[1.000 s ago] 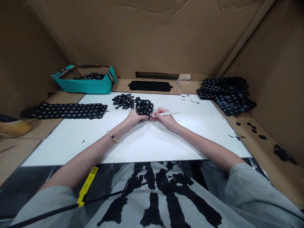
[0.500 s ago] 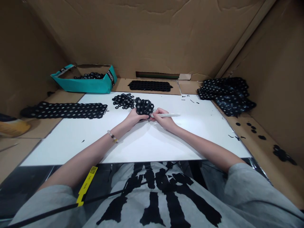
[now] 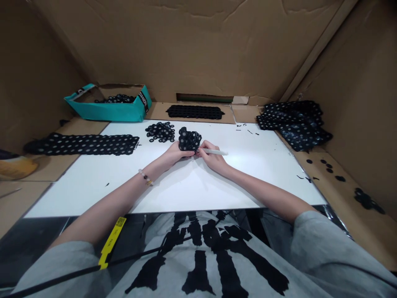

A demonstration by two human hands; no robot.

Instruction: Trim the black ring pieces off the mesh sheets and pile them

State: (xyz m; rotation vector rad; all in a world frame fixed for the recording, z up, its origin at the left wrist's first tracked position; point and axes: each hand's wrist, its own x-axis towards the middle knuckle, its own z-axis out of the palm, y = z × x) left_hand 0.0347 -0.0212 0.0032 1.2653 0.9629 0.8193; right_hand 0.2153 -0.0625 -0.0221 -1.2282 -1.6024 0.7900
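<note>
My left hand (image 3: pixel 176 155) is closed on a bunched black sheet full of round holes (image 3: pixel 190 140), its thumb lying along the near edge. My right hand (image 3: pixel 214 158) pinches a slim white pen-like tool (image 3: pixel 218 152). That tool's tip meets the near right edge of the bunched sheet, where fingers hide the exact contact. Just left of the sheet lies a loose pile of small black rings (image 3: pixel 160 131) on the white board (image 3: pixel 186 186).
A teal box (image 3: pixel 108 111) with more black rings stands at the back left. Flat perforated strips lie at left (image 3: pixel 87 145) and back (image 3: pixel 195 111). Crumpled perforated sheets (image 3: pixel 294 124) sit at right, near loose black discs (image 3: pixel 329 170). Cardboard walls enclose the board.
The white tool's free end has shifted left and slightly down. The bunched sheet has changed shape a little in my left hand. Both hands stay in nearly the same place.
</note>
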